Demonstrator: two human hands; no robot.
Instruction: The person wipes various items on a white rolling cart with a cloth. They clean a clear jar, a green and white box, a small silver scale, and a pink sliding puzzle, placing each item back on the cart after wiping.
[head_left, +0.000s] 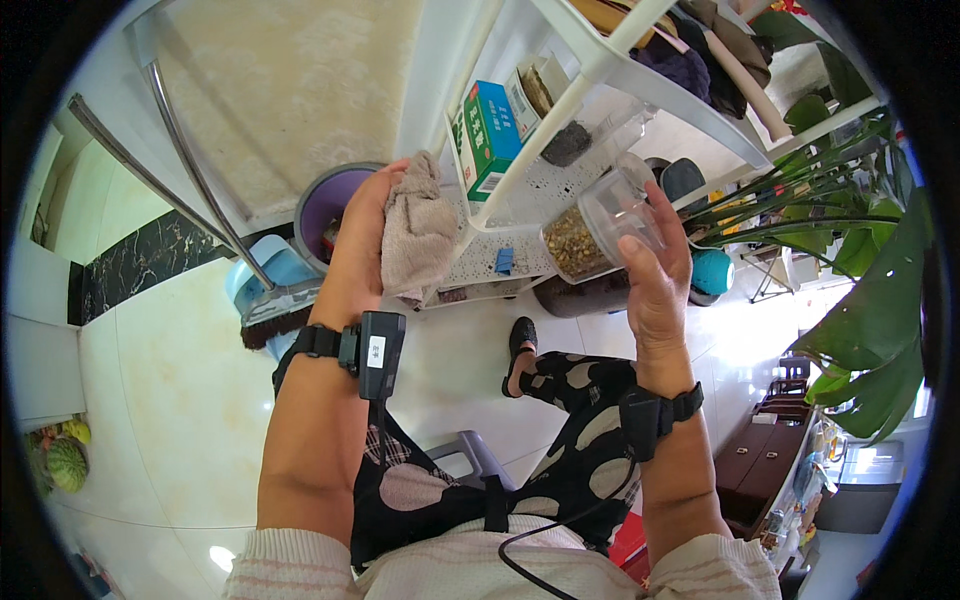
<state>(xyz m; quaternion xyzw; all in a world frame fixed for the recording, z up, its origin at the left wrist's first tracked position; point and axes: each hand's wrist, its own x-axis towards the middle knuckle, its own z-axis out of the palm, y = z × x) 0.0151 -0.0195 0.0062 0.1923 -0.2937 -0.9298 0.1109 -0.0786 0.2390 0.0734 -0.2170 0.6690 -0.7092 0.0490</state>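
Observation:
A crumpled beige cloth (421, 232) is gripped in my left hand (367, 217), beside the white shelf rack (551, 161). My right hand (660, 277) holds a clear plastic container (615, 214), tilted in front of the rack's lower shelves. Brown and yellowish dried bits (576, 244) fill the container's lower part. On the perforated shelf behind stands a green and blue carton (489, 139) bearing writing. A small open box (534, 97) and a dark lump (568, 144) sit close to the carton. On the shelf below lies a small blue piece (504, 261).
To the left stand a purple-lined bin (315, 202), a blue dustpan (247, 270) and a broom (281, 300). Large plant leaves (877, 315) hang at the right. Folded clothes (690, 60) lie on the upper rack. A grey plastic stool (476, 457) shows between my legs.

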